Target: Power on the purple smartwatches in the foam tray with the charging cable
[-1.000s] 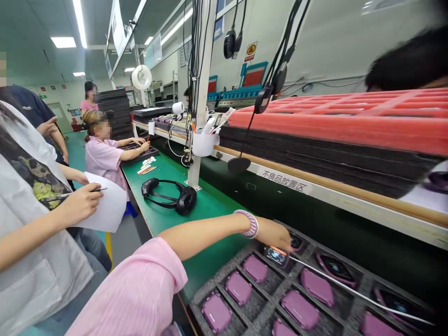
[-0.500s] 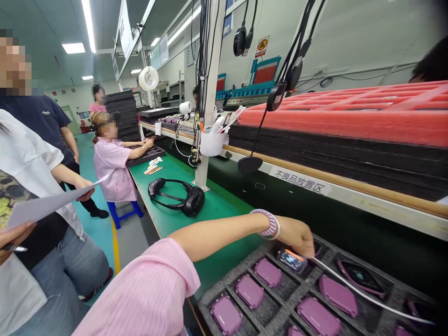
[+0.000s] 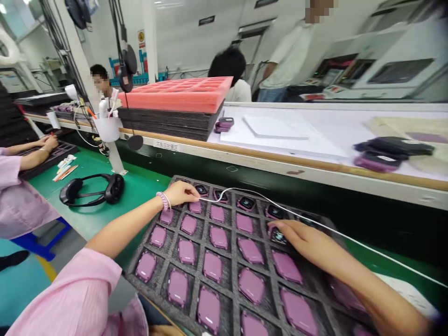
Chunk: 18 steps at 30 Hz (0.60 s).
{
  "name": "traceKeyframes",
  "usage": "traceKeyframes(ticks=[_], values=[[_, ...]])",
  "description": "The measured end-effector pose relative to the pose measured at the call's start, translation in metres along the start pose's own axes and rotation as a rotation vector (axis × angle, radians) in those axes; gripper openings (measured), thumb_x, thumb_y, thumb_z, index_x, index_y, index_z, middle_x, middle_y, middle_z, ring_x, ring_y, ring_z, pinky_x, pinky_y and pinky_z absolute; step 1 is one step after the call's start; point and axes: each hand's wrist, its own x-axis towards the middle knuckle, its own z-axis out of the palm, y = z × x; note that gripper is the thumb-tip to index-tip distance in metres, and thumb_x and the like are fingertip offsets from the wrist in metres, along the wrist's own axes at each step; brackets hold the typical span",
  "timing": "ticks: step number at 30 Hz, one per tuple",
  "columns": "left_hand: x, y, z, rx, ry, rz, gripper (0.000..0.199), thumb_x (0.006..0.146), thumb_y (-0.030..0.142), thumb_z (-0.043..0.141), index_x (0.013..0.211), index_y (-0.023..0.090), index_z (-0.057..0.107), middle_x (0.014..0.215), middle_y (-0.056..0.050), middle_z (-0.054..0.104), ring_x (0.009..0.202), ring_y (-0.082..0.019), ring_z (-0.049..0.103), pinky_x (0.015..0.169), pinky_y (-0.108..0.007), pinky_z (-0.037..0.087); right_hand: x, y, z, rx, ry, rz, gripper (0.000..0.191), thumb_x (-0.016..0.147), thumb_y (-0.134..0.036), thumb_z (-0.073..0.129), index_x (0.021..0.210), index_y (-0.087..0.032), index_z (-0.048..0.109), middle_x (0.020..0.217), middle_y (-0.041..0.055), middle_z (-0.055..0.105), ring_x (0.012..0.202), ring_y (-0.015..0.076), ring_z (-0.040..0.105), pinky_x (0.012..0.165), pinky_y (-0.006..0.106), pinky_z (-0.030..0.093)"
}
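A dark foam tray holds rows of purple watch cases, most face down, with several lit black screens along its far row. My left hand is over the tray's far left corner, fingers pinched on the end of a white cable. The cable runs right across the tray's far side. My right hand reaches in from the right, fingertips on a watch with a lit screen in its compartment.
A black headset lies on the green table left of the tray. Above the far side runs a shelf edge with stacked foam trays. Hanging cables and a white cup are at the left. Other people work nearby.
The view has swung right, showing more of the tray. My right hand has come into view at a watch. My left hand still pinches the cable, now clear of the lit watch it was beside.
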Motion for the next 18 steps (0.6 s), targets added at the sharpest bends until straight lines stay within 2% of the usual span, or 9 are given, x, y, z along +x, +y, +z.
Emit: traceKeyframes(ticks=[4,7,9,11,13,15,17,18], values=[[-0.002,0.004,0.01,0.123,0.043,-0.01,0.011,0.084,0.021,0.068,0.091,0.015,0.073,0.089,-0.003,0.074,0.083,-0.016,0.067,0.077,-0.024,0.049,0.002,-0.014,-0.009,0.043,0.02,0.008,0.036,0.091,-0.041,0.041,0.094,-0.023,0.072,0.107,0.0161,0.072,0.1,0.0348,0.068,0.087,0.049,0.053],[-0.002,0.006,0.011,0.227,0.083,0.016,0.016,0.092,0.02,0.056,0.1,0.014,0.069,0.094,-0.006,0.073,0.09,-0.019,0.065,0.085,-0.03,0.048,-0.001,-0.023,-0.013,-0.051,0.159,0.011,0.035,0.089,-0.035,0.041,0.098,-0.02,0.071,0.102,0.0151,0.071,0.097,0.0363,0.067,0.083,0.052,0.053],[-0.001,0.008,0.008,0.297,0.081,0.085,0.025,0.095,0.016,0.046,0.109,0.016,0.066,0.1,-0.008,0.071,0.098,-0.021,0.062,0.093,-0.034,0.045,-0.001,-0.034,-0.012,-0.06,0.213,-0.066,0.033,0.091,-0.032,0.042,0.098,-0.02,0.071,0.1,0.0136,0.07,0.096,0.0339,0.067,0.085,0.05,0.053],[-0.002,0.011,0.003,0.353,0.02,0.195,0.032,0.093,0.011,0.041,0.11,0.02,0.067,0.105,-0.006,0.07,0.103,-0.02,0.059,0.099,-0.034,0.041,-0.002,-0.053,-0.008,-0.001,0.177,-0.199,0.029,0.096,-0.028,0.043,0.1,-0.021,0.071,0.101,0.0114,0.068,0.097,0.0288,0.066,0.088,0.043,0.052],[-0.005,0.017,-0.003,0.402,-0.068,0.319,0.033,0.089,0.007,0.044,0.101,0.023,0.071,0.105,-0.005,0.071,0.106,-0.021,0.058,0.102,-0.035,0.038,-0.003,-0.076,-0.005,-0.017,0.104,-0.283,0.026,0.098,-0.02,0.045,0.102,-0.02,0.071,0.1,0.0115,0.067,0.098,0.0267,0.064,0.089,0.04,0.05],[-0.013,0.02,-0.008,0.469,-0.128,0.434,0.032,0.083,0.005,0.048,0.093,0.022,0.073,0.101,-0.007,0.073,0.109,-0.025,0.057,0.104,-0.04,0.035,-0.007,-0.098,-0.003,-0.128,0.023,-0.282,0.021,0.097,-0.013,0.051,0.101,-0.017,0.071,0.1,0.0134,0.066,0.099,0.0288,0.063,0.088,0.044,0.048],[-0.02,0.017,-0.012,0.629,-0.135,0.523,0.045,0.08,0.003,0.043,0.102,0.028,0.074,0.106,-0.004,0.074,0.113,-0.026,0.057,0.102,-0.042,0.036,-0.01,-0.113,-0.007,-0.209,0.0,-0.247,0.016,0.095,-0.012,0.059,0.104,-0.019,0.071,0.103,0.0103,0.067,0.103,0.0282,0.061,0.091,0.045,0.045],[-0.02,0.013,-0.014,0.655,-0.095,0.569,0.05,0.079,0.005,0.043,0.108,0.032,0.073,0.111,-0.002,0.074,0.116,-0.026,0.057,0.102,-0.043,0.036,-0.01,-0.117,-0.01,-0.245,-0.019,-0.234,0.018,0.095,-0.012,0.062,0.108,-0.021,0.07,0.106,0.0087,0.067,0.106,0.0267,0.061,0.09,0.043,0.046]])
